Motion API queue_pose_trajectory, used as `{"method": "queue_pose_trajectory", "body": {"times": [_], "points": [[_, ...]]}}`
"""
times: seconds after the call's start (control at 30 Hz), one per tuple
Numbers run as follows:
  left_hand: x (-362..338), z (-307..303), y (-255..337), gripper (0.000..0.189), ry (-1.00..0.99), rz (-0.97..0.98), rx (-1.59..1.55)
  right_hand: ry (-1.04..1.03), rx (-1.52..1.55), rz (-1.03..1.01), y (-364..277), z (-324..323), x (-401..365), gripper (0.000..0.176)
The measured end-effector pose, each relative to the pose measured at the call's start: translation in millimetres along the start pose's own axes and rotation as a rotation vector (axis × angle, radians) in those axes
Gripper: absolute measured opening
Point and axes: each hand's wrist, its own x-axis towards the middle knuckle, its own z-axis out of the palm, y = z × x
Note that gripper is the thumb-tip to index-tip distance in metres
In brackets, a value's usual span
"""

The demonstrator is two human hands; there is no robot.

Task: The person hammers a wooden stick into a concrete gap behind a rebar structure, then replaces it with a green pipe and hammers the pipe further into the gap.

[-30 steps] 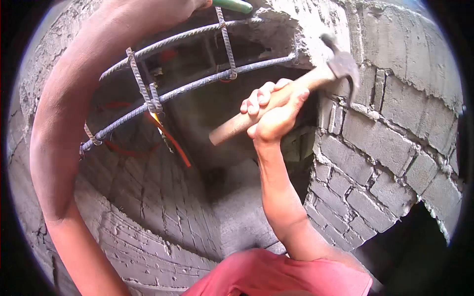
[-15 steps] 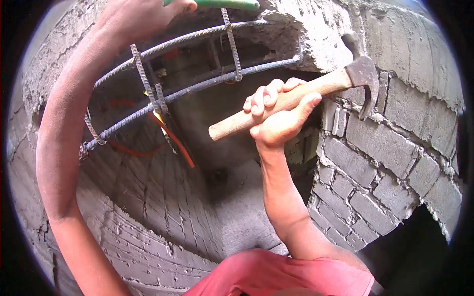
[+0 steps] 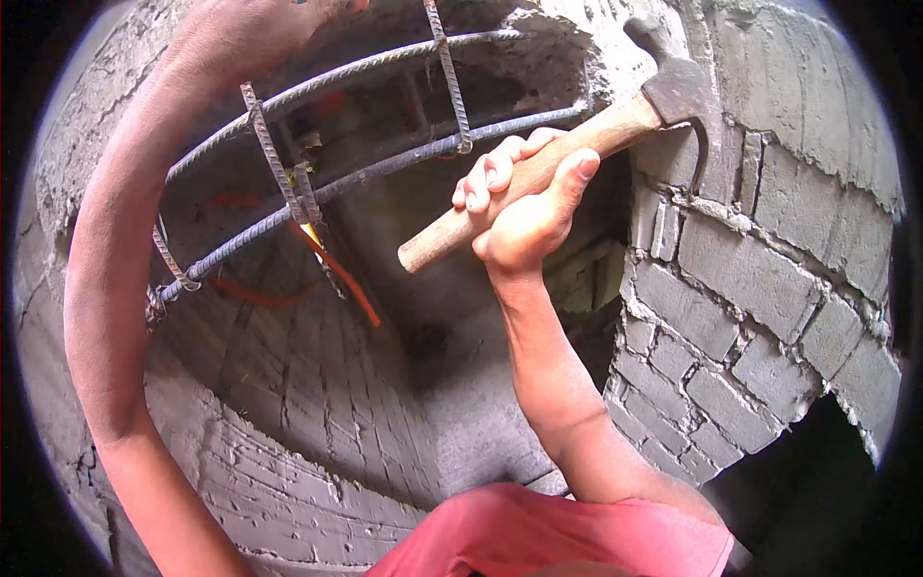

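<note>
My right hand [image 3: 524, 207] is wrapped around the wooden handle of a claw hammer [image 3: 615, 127], its thumb lying along the grip. The dark metal head is up at the right, with the curved claw pointing down in front of the block wall. My left hand [image 3: 274, 29] reaches to the top edge of the view, where its fingers are mostly cut off. Below it, a lower steel reinforcing bar [image 3: 365, 175] and an upper bar [image 3: 356, 77] run across a hollow in the broken concrete [image 3: 615, 48], crossed by ribbed steel ties [image 3: 269, 144].
A grey block wall [image 3: 750, 279] with rough mortar joints stands on the right, with a dark gap [image 3: 798, 490] below it. Orange tubing [image 3: 351, 284] hangs under the bars. Rough plastered wall [image 3: 288, 481] curves along the lower left.
The hammer has risen and shifted slightly left with my right hand, its head tilting upward. My left hand has moved up, and the green bar by it has gone out of view.
</note>
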Motion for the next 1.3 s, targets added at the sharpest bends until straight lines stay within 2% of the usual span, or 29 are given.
{"method": "queue_pose_trajectory", "body": {"times": [0.13,0.2,0.23,0.3,0.37,0.43,0.5,0.53,0.57,0.67,0.7,0.73,0.8,0.83,0.87,0.9,0.97,1.03,1.1,1.17,1.2,1.23,1.3], "points": [[8,4,-12,0.046,0.091,0.114,0.093,0.049,0.007,-0.051,11,2,10,0.066],[28,-5,-19,0.045,-0.278,-0.006,0.121,0.067,-0.008,-0.045,16,5,14,0.065],[34,8,-32,0.045,-0.279,-0.007,0.121,0.059,-0.052,-0.031,19,5,16,0.063],[37,40,-52,0.043,0.448,0.548,0.242,-0.009,-0.198,0.108,19,-1,17,0.059],[35,41,-54,0.041,0.398,0.499,0.258,-0.043,-0.286,0.270,15,-3,19,0.056],[29,35,-46,0.039,0.336,0.457,0.268,-0.038,-0.263,0.224,26,-7,12,0.056],[27,13,-28,0.046,-0.168,0.121,0.280,0.036,-0.143,0.061,30,-4,1,0.053],[27,13,-27,0.046,-0.167,0.113,0.287,0.022,-0.034,-0.014,30,-4,-2,0.057],[27,14,-27,0.045,-0.125,0.134,0.291,0.092,0.053,-0.052,32,-3,-4,0.063],[25,19,-34,0.045,-0.055,0.126,0.275,0.076,0.168,-0.275,37,3,0,0.063],[25,22,-36,0.045,-0.026,0.106,0.250,0.071,0.174,-0.272,38,3,4,0.063],[26,31,-45,0.046,0.094,0.204,0.311,0.045,0.054,-0.170,38,2,10,0.059],[22,27,-44,0.045,0.086,0.253,0.302,-0.006,-0.199,0.063,31,4,25,0.049],[19,25,-44,0.045,0.072,0.305,0.288,-0.007,-0.256,0.245,26,7,33,0.049],[35,51,-66,0.040,0.434,0.475,0.255,-0.025,-0.260,0.170,24,7,35,0.051],[35,49,-65,0.040,0.437,0.478,0.255,-0.045,-0.266,0.090,21,8,37,0.055],[35,45,-66,0.042,0.331,0.408,0.253,-0.037,-0.079,-0.002,5,9,28,0.059],[39,47,-69,0.043,0.322,0.383,0.218,-0.034,0.062,-0.186,-2,10,17,0.062],[39,43,-64,0.043,0.310,0.367,0.174,-0.059,0.075,-0.232,-12,10,8,0.067],[37,31,-51,0.044,-0.011,0.034,0.112,-0.151,0.039,-0.245,-18,0,5,0.068],[1,17,-20,0.046,0.143,0.167,-0.051,-0.137,0.035,-0.225,-20,0,2,0.067],[12,24,-30,0.046,0.144,0.175,-0.054,-0.120,0.032,-0.206,-21,0,-2,0.066],[39,39,-50,0.042,0.303,0.362,-0.020,-0.087,0.037,-0.198,-18,-4,-7,0.066]]}}
